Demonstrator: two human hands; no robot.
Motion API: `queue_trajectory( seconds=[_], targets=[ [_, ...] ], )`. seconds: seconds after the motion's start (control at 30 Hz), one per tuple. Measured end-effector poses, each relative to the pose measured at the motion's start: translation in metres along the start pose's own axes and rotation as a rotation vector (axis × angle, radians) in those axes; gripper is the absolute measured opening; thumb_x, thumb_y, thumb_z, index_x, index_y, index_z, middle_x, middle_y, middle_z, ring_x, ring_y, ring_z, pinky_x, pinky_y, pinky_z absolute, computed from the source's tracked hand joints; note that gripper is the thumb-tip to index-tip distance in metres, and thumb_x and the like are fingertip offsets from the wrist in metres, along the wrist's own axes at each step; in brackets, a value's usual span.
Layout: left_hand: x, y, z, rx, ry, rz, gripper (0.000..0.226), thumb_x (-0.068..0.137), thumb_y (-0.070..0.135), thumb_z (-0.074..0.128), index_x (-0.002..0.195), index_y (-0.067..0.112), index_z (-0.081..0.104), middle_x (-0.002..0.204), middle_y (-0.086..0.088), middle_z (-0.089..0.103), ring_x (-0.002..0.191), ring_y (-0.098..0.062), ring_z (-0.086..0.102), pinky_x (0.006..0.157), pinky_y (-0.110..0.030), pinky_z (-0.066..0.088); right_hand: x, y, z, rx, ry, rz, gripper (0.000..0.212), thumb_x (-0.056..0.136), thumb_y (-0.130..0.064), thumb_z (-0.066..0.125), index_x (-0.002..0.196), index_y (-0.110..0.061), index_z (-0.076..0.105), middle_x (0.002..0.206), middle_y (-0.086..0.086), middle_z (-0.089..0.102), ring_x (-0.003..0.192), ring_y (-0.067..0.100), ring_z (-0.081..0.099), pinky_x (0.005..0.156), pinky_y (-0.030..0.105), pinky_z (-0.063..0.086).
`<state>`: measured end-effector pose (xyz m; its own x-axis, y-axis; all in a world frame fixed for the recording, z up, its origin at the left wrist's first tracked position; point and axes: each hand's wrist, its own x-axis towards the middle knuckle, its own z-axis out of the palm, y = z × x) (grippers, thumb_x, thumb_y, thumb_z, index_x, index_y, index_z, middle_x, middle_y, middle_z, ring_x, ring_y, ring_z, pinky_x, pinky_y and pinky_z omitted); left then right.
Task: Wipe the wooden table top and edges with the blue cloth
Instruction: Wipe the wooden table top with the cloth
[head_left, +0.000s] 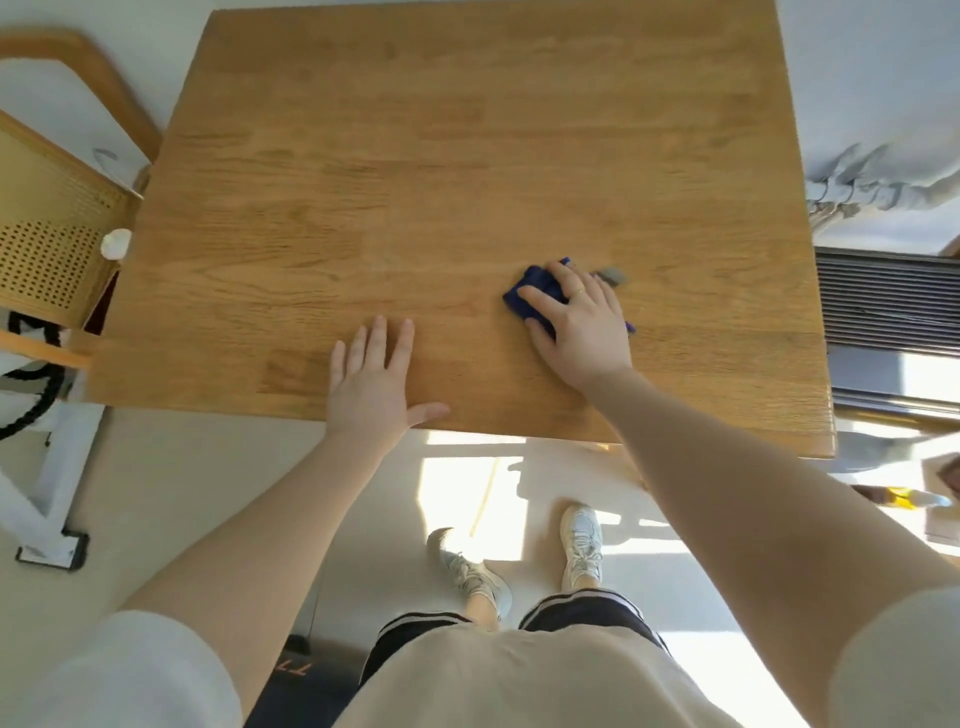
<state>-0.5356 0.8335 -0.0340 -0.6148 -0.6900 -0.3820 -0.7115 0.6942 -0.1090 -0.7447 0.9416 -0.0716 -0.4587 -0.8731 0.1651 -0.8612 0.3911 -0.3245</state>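
Cloth (535, 296) lies bunched under the right hand (576, 327), its spread fingers (540, 301) pressing it to the counter (415, 156). Left hand (371, 384) rests flat and empty beside it, so unwiped wood stretches mostly away and leftward.

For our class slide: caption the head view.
Right hand presses blue cloth on wooden table; left hand rests flat.

Head view, steeply down over table (467, 156)

1. The cloth (537, 296) lies on the table (467, 156), toward its near right part, under the right hand (576, 325).
2. The left hand (371, 376) rests flat on the table's near edge, left of the cloth.
3. A chair (52, 249) stands left of the table.
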Motion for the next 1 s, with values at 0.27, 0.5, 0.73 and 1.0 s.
queue_trajectory(
  seconds=[0.27, 0.5, 0.73, 1.0],
  targets=[
    [0.010, -0.006, -0.004, -0.094, -0.028, 0.108, 0.108, 0.071, 0.076, 0.050, 0.150, 0.023, -0.002, 0.158, -0.010, -0.008, 0.145, -0.025, 0.002, 0.117, -0.041, 0.008, -0.076, -0.048, 0.008, 0.074, -0.080, -0.240, 0.037, 0.085, -0.045, 0.053, 0.115, -0.025, 0.064, 0.135, 0.012, 0.051, 0.121, 0.035, 0.049, 0.101, 0.048, 0.036],
    [0.019, -0.036, -0.009, -0.155, -0.056, 0.260, 0.105, 0.071, 0.076, 0.051, 0.150, 0.027, 0.004, 0.158, -0.002, -0.007, 0.145, -0.021, 0.003, 0.117, -0.037, 0.003, 0.006, -0.030, 0.016, -0.017, 0.045, 0.007, 0.033, 0.086, -0.032, 0.056, 0.116, -0.019, 0.061, 0.131, 0.018, 0.053, 0.116, 0.041, 0.049, 0.098, 0.053, 0.040],
    [0.020, -0.039, -0.004, -0.001, 0.018, 0.331, 0.109, 0.070, 0.071, 0.058, 0.150, 0.019, 0.005, 0.158, -0.005, 0.000, 0.144, -0.023, 0.008, 0.116, -0.038, -0.002, -0.069, -0.075, 0.023, 0.060, 0.005, -0.201, 0.029, 0.091, -0.031, 0.049, 0.114, -0.018, 0.063, 0.130, 0.022, 0.052, 0.115, 0.041, 0.049, 0.098, 0.052, 0.038],
    [0.022, -0.039, -0.001, -0.035, 0.032, 0.327, 0.110, 0.069, 0.070, 0.059, 0.150, 0.018, 0.004, 0.158, -0.004, -0.001, 0.144, -0.022, 0.007, 0.117, -0.039, 0.000, -0.012, -0.067, 0.025, 0.047, 0.011, -0.078, 0.036, 0.090, -0.034, 0.045, 0.117, -0.019, 0.062, 0.130, 0.021, 0.052, 0.115, 0.043, 0.049, 0.099, 0.052, 0.039]
  ],
)
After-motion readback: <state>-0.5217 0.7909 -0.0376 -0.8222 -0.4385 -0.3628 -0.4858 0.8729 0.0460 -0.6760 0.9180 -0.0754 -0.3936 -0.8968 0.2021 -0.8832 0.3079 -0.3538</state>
